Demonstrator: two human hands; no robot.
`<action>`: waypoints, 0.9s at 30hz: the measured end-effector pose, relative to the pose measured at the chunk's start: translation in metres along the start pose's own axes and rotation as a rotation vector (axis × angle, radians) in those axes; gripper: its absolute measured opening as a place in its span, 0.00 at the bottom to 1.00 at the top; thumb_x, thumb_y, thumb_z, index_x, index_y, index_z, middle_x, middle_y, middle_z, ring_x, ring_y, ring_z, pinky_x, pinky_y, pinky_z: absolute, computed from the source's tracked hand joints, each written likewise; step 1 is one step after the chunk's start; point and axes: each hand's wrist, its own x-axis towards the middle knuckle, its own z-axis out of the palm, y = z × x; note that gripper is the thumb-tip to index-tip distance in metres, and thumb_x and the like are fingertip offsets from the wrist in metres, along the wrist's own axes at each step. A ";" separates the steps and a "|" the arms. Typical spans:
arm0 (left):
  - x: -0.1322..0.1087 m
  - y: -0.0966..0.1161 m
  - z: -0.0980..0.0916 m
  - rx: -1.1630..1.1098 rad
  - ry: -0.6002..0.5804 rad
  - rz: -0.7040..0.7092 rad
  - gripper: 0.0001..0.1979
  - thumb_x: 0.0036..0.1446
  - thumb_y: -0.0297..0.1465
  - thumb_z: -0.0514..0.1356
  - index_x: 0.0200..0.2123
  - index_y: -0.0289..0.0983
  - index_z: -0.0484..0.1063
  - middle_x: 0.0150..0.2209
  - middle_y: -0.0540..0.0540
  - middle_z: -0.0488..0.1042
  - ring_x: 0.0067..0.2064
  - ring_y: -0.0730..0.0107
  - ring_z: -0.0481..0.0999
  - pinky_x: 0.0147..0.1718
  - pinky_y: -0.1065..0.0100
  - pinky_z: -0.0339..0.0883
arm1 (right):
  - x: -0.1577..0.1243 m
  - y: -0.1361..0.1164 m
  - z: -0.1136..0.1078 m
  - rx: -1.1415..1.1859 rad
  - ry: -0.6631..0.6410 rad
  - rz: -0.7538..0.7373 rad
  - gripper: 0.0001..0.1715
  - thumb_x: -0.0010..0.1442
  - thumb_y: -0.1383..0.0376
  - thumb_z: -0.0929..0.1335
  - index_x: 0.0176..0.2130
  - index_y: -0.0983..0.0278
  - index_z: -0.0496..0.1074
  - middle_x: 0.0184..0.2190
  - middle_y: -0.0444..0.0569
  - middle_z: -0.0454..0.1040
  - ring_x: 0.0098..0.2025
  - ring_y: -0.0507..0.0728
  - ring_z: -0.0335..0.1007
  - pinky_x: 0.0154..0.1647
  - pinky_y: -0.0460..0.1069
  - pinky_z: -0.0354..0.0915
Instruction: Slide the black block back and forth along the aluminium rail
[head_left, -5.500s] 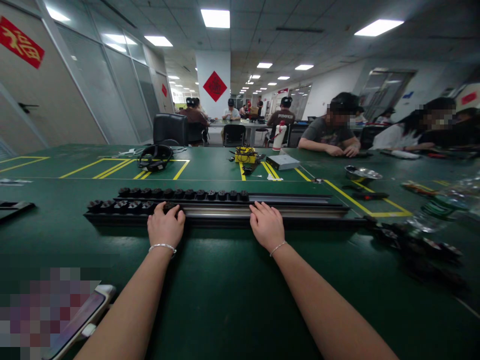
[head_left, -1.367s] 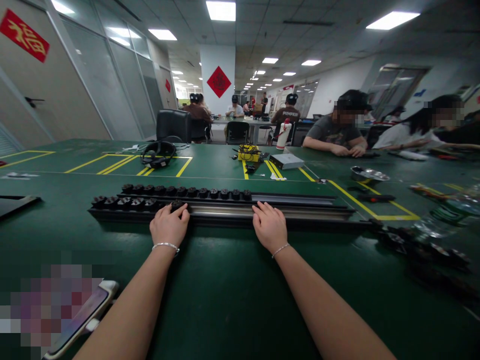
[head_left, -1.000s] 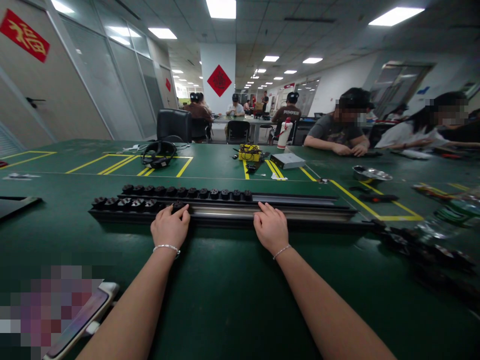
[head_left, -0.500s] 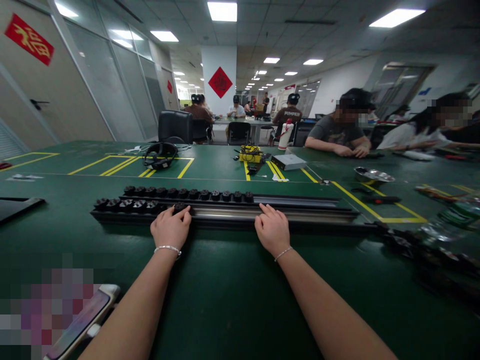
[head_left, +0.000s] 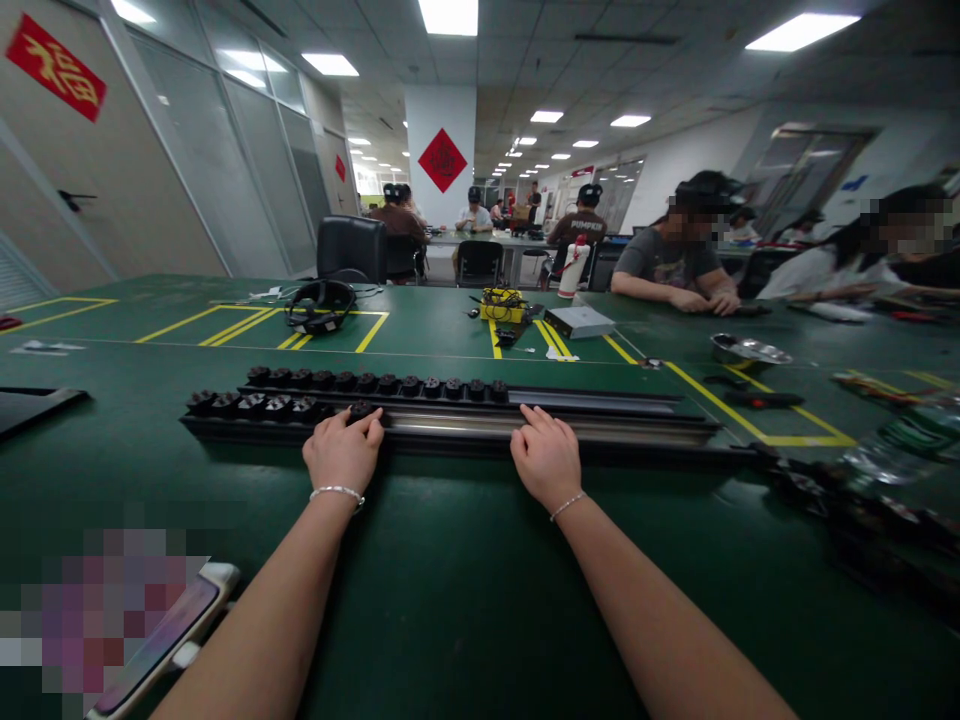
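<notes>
Two long black track rails (head_left: 630,428) lie side by side across the table, the near one with a shiny metal channel. My left hand (head_left: 343,455) is closed at the near rail, thumb and forefinger on either side of a small round black socket module (head_left: 361,409). Several like modules (head_left: 279,405) sit in the near rail to its left. The far rail carries a longer row of black modules (head_left: 388,385) on its left part. My right hand (head_left: 546,455) grips the near rail, its forefinger stretched over the top; the fingers underneath are hidden.
A phone (head_left: 161,640) lies at the lower left. Black parts (head_left: 817,490) and a plastic bottle (head_left: 915,435) are on the right. Farther back are a headset (head_left: 321,308), a yellow box (head_left: 502,305), a grey box (head_left: 579,321) and a metal bowl (head_left: 750,350). A person (head_left: 679,255) sits across.
Both hands stay where they were on the near rail and the module. Only the camera view has shifted slightly.
</notes>
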 end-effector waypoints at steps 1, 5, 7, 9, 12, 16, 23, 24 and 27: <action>0.000 0.000 0.000 0.000 0.003 0.003 0.17 0.55 0.39 0.47 0.44 0.53 0.71 0.49 0.45 0.68 0.51 0.57 0.61 0.47 0.57 0.55 | 0.000 0.000 0.000 -0.001 0.002 0.002 0.18 0.58 0.63 0.57 0.25 0.62 0.71 0.52 0.49 0.67 0.55 0.57 0.58 0.54 0.55 0.50; 0.000 0.000 0.001 0.003 0.008 0.015 0.16 0.55 0.39 0.48 0.44 0.52 0.71 0.49 0.45 0.68 0.51 0.58 0.62 0.47 0.58 0.54 | 0.000 0.000 0.000 0.005 0.007 -0.001 0.18 0.58 0.63 0.57 0.25 0.62 0.71 0.51 0.49 0.67 0.55 0.57 0.58 0.54 0.55 0.50; 0.000 0.000 0.001 0.008 0.000 0.017 0.16 0.55 0.38 0.48 0.44 0.52 0.71 0.49 0.45 0.68 0.51 0.58 0.62 0.47 0.57 0.54 | 0.000 0.000 0.000 0.005 0.008 0.000 0.17 0.57 0.63 0.58 0.25 0.62 0.71 0.51 0.49 0.67 0.55 0.57 0.58 0.53 0.55 0.50; -0.001 0.000 0.001 0.015 -0.003 0.019 0.17 0.55 0.38 0.48 0.44 0.52 0.71 0.49 0.45 0.68 0.51 0.57 0.62 0.47 0.57 0.54 | 0.000 0.000 0.000 0.001 0.006 -0.003 0.17 0.57 0.63 0.57 0.25 0.62 0.71 0.51 0.49 0.67 0.55 0.57 0.58 0.53 0.55 0.50; -0.001 0.000 0.001 0.039 0.019 0.040 0.17 0.56 0.37 0.47 0.45 0.51 0.71 0.49 0.44 0.68 0.50 0.57 0.63 0.47 0.57 0.53 | 0.000 0.000 0.000 -0.006 0.003 -0.006 0.17 0.58 0.63 0.57 0.25 0.62 0.71 0.51 0.48 0.67 0.55 0.57 0.58 0.53 0.55 0.51; -0.002 0.000 0.003 0.087 0.053 0.086 0.18 0.56 0.36 0.47 0.45 0.49 0.71 0.49 0.43 0.68 0.50 0.58 0.64 0.47 0.59 0.52 | 0.000 0.000 0.000 -0.012 -0.004 0.001 0.17 0.58 0.63 0.57 0.25 0.62 0.71 0.51 0.48 0.67 0.55 0.57 0.58 0.53 0.55 0.50; -0.003 0.001 0.003 0.094 0.053 0.085 0.18 0.56 0.36 0.47 0.46 0.49 0.71 0.49 0.43 0.69 0.50 0.58 0.64 0.47 0.59 0.53 | 0.000 0.000 0.000 0.003 0.012 -0.002 0.17 0.57 0.64 0.58 0.24 0.62 0.71 0.51 0.48 0.68 0.55 0.57 0.58 0.53 0.55 0.51; -0.003 0.001 0.003 0.092 0.049 0.083 0.18 0.56 0.36 0.47 0.46 0.49 0.71 0.49 0.43 0.69 0.50 0.58 0.64 0.47 0.59 0.53 | 0.000 0.000 -0.001 0.003 0.010 -0.002 0.17 0.57 0.64 0.58 0.24 0.62 0.71 0.51 0.49 0.68 0.55 0.57 0.58 0.53 0.55 0.51; -0.003 0.002 0.002 0.089 0.045 0.075 0.18 0.56 0.37 0.47 0.45 0.50 0.70 0.49 0.43 0.69 0.50 0.58 0.64 0.46 0.59 0.53 | 0.001 -0.001 -0.001 -0.001 0.006 -0.003 0.18 0.57 0.63 0.57 0.24 0.62 0.71 0.51 0.49 0.68 0.55 0.57 0.58 0.53 0.55 0.51</action>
